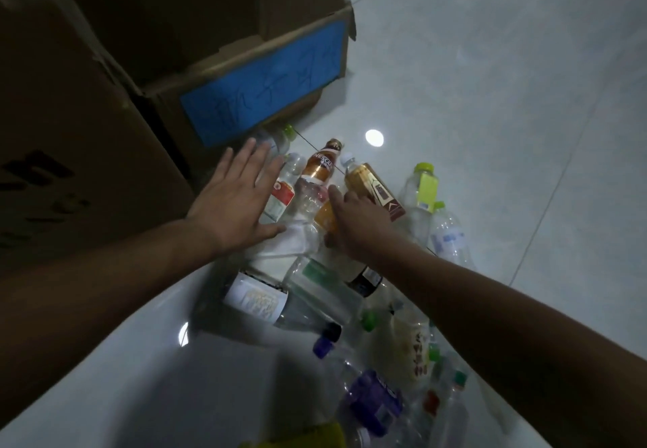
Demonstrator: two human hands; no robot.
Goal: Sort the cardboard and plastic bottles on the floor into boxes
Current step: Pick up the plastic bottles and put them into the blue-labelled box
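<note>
A heap of plastic bottles lies on the pale tiled floor (490,104), stretching from the boxes down to the lower right. My left hand (234,199) hovers flat over the heap with fingers spread, just above a clear bottle with a red and white label (282,199). My right hand (357,222) reaches into the pile; its fingers curl around an orange-labelled bottle (324,218), beside a brown tea bottle with a white cap (371,185). A Nescafe bottle (320,164) lies just beyond the two hands.
An open cardboard box with a blue label (266,87) stands right behind the heap. A second, taller cardboard box (70,153) fills the left side. A bottle with a lime-green label (425,188) and several clear bottles lie to the right and toward me.
</note>
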